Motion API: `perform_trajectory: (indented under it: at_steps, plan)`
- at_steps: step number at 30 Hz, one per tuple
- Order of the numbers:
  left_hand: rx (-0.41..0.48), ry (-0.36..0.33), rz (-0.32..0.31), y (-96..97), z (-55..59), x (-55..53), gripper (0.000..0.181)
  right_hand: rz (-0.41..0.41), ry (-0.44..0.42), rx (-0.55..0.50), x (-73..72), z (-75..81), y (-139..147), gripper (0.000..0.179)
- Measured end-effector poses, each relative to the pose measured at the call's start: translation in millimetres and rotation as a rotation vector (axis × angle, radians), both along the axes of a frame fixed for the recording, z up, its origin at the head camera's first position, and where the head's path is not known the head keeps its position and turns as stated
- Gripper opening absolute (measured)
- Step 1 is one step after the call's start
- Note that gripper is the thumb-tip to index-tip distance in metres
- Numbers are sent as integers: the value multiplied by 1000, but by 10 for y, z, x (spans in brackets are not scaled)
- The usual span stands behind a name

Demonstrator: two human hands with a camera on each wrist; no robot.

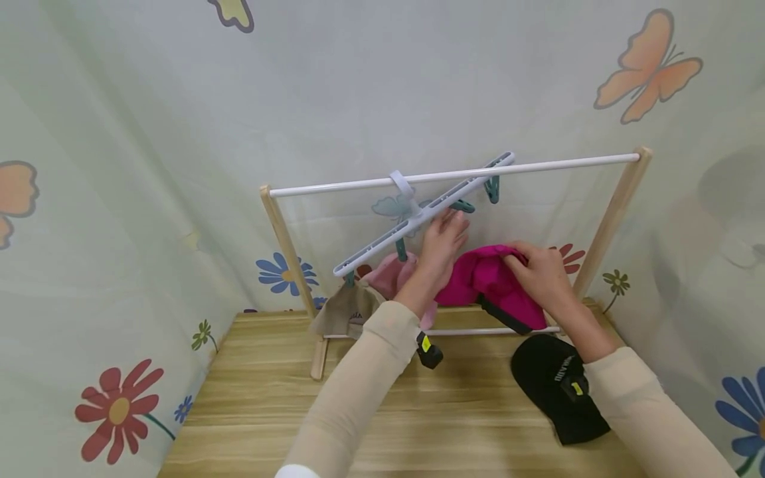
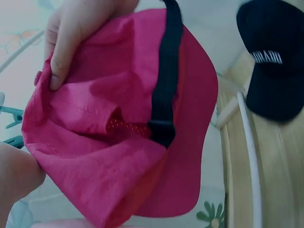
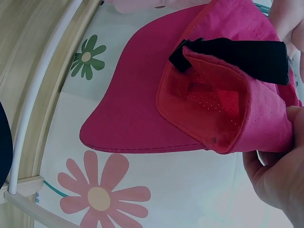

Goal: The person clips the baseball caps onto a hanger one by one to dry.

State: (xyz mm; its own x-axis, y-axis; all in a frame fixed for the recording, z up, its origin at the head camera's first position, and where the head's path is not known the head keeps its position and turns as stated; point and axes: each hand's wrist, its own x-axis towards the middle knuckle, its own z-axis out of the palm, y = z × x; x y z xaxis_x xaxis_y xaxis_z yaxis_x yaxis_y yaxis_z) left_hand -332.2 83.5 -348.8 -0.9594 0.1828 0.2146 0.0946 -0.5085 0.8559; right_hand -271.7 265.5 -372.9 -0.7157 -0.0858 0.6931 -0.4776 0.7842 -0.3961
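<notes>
In the head view my right hand [image 1: 540, 275] grips the crown edge of a magenta cap [image 1: 496, 282], its thumb on the fabric. The cap's dark strap [image 3: 251, 59] and red inside show in the right wrist view. My left hand [image 1: 442, 242] is up at a pale hanger [image 1: 424, 214], its fingers at a green clip [image 1: 463, 206] that juts sideways; the finger contact is partly hidden. Another green clip [image 1: 492, 189] hangs at the hanger's right end. On the hanger's left half, clips hold a beige cap [image 1: 343, 312] and a pink cap [image 1: 388, 273], partly behind my left arm.
The hanger hooks over the white rail [image 1: 568, 164] of a wooden-legged rack [image 1: 615, 219] and sits at a slant. A black cap [image 1: 546, 378] lies on the wood-grain table [image 1: 466, 411] at front right, partly under my right arm. Patterned cloth [image 1: 179, 99] surrounds the table.
</notes>
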Motion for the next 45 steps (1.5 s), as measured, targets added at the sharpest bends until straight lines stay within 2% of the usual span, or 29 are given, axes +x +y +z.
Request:
perform_trajectory:
  at_steps: [6, 15, 20, 25, 34, 40, 45]
  plan:
    - [163, -25, -22, 6, 9, -42, 51, -4, 11, -8, -2, -8, -1, 14]
    - [350, 2, -17, 50, 6, -145, 16, 1, -27, -11, 33, -19, 0, 16]
    - [404, 3, 1, 94, 21, -205, 20, 3, -12, -1, 29, -30, 8, 16]
    - [384, 13, 12, 90, -1, -224, 23, 4, -21, -3, 25, -34, 9, 16]
    - [292, 154, -64, 26, -96, -212, 25, 7, 0, 22, 9, 2, 46, 16]
    - [195, 144, -80, -55, -130, -184, 18, 13, -18, 16, 7, 25, 19, 16]
    - [158, 139, -97, -96, -165, -163, 17, 19, -33, 19, 7, -4, -2, 17]
